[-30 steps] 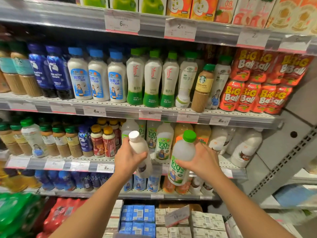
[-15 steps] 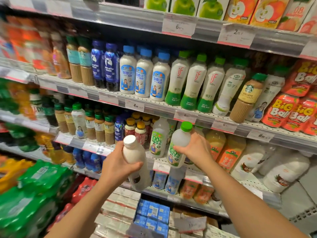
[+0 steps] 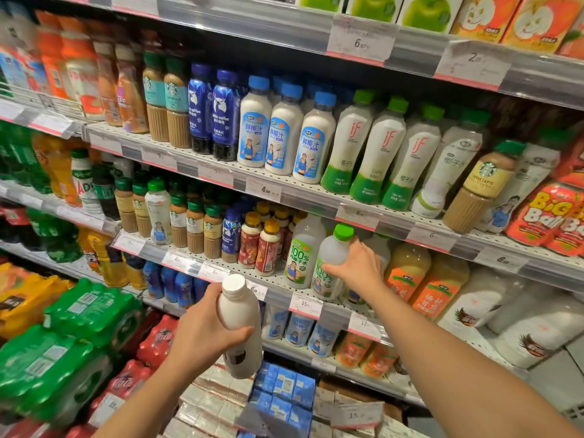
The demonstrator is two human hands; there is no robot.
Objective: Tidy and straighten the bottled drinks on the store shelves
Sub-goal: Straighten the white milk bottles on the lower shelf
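your right hand (image 3: 357, 270) now grips the green-capped bottle (image 3: 331, 263) seemingly seated on the shelf (image 3: 278, 281); left hand (image 3: 202, 333) clasps the white bottle (image 3: 241, 324), unplaced.

Store aisle, grey metal shelving tiers (image 3: 316, 197) with perforated decks, running from 9 o'clock up toward 3 o'clock. White price tags (image 3: 361, 39) with pink lower edge clipped along shelf fronts. Grey slotted upright (image 3: 568, 409) at 4 o'clock. Bright, even lighting.

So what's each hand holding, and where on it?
Left hand grips the white-capped milky bottle around its upper body. Right hand grips the green-capped coconut water bottle at its shoulder.
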